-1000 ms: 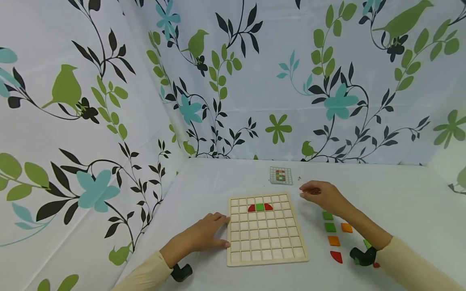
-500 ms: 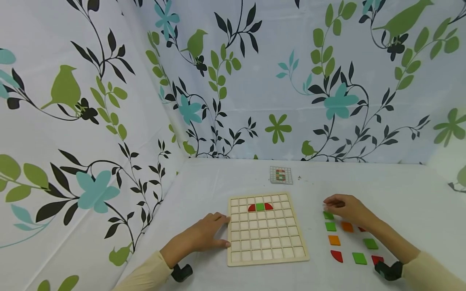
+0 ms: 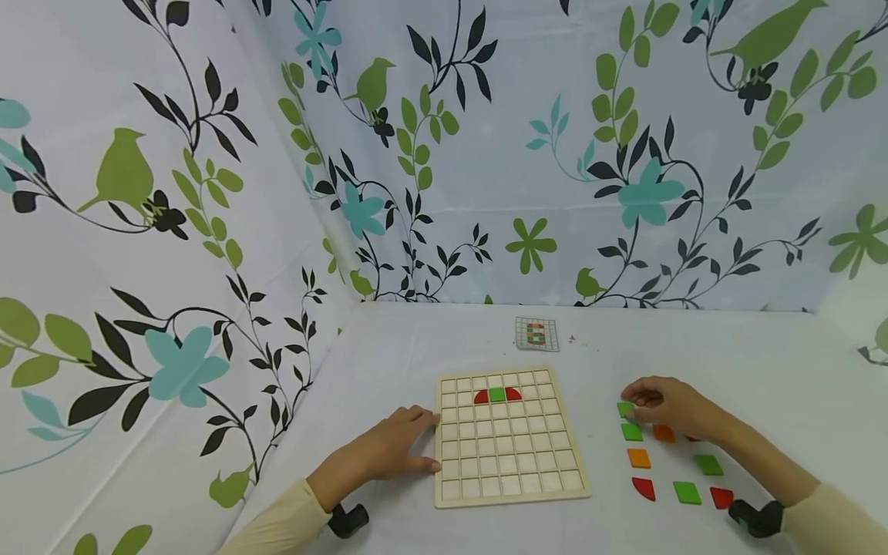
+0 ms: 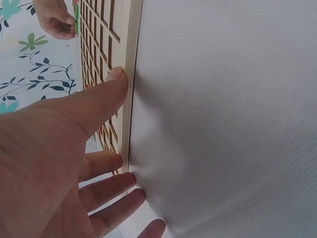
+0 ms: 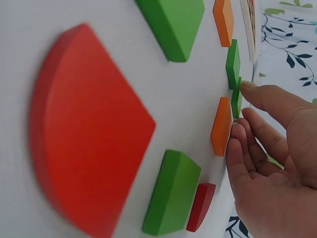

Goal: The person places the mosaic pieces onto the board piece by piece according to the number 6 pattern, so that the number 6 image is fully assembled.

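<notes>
A wooden grid board [image 3: 509, 447] lies on the white table, with a green square tile [image 3: 496, 395] between two red quarter-round tiles [image 3: 482, 397] in its upper rows. My left hand [image 3: 388, 447] rests against the board's left edge; in the left wrist view its thumb [image 4: 116, 77] touches the frame and the fingers are spread. Right of the board, my right hand [image 3: 669, 405] pinches another green square tile [image 3: 625, 409] between thumb and fingers, at the far end of a column of tiles. The right wrist view shows this tile [image 5: 237, 99] at the thumb tip.
Loose tiles lie right of the board: green squares [image 3: 687, 493], orange squares [image 3: 639, 459] and red quarter-rounds [image 3: 644, 489]. A small gridded pattern card [image 3: 536, 334] lies behind the board. Patterned cloth [image 3: 430, 231] hangs at the back and left.
My right hand has moved right and nearer, from beside the board's far corner to the loose tiles, and has taken hold of a green square tile. The left hand stays in place.
</notes>
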`<action>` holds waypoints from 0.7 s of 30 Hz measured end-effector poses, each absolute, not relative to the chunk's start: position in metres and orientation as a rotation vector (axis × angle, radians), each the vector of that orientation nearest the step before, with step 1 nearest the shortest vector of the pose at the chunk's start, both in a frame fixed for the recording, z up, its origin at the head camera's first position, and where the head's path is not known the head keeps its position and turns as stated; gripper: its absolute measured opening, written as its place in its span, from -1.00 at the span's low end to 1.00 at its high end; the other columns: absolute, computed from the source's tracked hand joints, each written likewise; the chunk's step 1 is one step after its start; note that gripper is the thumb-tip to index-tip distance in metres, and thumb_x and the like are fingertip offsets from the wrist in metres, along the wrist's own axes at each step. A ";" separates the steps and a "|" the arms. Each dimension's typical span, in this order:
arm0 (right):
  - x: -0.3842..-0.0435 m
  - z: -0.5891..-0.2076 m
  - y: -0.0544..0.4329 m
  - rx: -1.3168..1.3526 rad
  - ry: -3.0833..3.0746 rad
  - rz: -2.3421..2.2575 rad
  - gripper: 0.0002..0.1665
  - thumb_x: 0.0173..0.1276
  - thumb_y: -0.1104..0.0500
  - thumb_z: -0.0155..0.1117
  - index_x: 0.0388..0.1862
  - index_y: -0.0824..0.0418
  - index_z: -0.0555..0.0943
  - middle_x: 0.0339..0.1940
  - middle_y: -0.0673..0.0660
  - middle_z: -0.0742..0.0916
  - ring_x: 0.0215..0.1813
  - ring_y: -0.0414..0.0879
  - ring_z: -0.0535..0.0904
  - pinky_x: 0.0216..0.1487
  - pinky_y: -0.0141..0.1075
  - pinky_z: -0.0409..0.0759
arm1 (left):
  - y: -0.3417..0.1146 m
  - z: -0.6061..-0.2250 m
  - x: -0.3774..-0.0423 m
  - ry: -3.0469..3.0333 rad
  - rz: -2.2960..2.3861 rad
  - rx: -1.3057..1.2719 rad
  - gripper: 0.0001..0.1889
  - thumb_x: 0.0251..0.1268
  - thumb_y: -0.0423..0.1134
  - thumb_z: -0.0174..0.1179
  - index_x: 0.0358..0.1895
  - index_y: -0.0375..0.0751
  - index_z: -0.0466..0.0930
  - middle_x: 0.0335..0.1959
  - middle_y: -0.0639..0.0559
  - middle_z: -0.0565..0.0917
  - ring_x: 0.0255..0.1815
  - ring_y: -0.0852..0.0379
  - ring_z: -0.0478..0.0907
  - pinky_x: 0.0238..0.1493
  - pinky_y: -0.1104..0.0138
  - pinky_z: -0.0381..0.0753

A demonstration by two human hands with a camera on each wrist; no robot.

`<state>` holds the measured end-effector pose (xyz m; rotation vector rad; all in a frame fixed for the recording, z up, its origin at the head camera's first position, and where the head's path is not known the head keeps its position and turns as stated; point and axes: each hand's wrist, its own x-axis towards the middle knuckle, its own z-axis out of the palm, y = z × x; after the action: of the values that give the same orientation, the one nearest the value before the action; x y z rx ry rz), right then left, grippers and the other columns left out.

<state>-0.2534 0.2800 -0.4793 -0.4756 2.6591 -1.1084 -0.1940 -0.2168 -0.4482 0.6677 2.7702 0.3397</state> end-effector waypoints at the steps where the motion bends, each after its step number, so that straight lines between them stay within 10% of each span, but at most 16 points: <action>1: -0.253 -0.479 0.281 -0.486 2.654 -1.106 -0.55 0.36 0.10 0.54 0.14 0.27 0.68 -0.01 0.09 0.73 0.03 0.00 0.59 -0.02 -0.53 0.60 | -0.217 -0.448 -0.194 2.770 0.343 0.670 -0.17 0.35 0.21 0.41 0.56 -0.12 0.39 0.49 -0.07 0.46 0.46 -0.10 0.40 0.45 -0.07 0.48; 21: -0.254 -0.481 0.277 -0.655 2.762 -0.945 -0.68 0.38 0.18 0.52 0.08 0.17 0.72 -0.03 -0.02 0.72 -0.01 -0.09 0.59 0.01 -0.47 0.66 | -0.218 -0.456 -0.197 2.787 0.292 0.665 -0.14 0.34 0.26 0.39 0.58 -0.10 0.38 0.49 -0.06 0.46 0.47 -0.09 0.40 0.46 -0.04 0.48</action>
<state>-0.2543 0.2772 -0.4813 -0.6553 2.7617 -0.9450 -0.1972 -0.2182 -0.4560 0.6645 2.7869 0.2917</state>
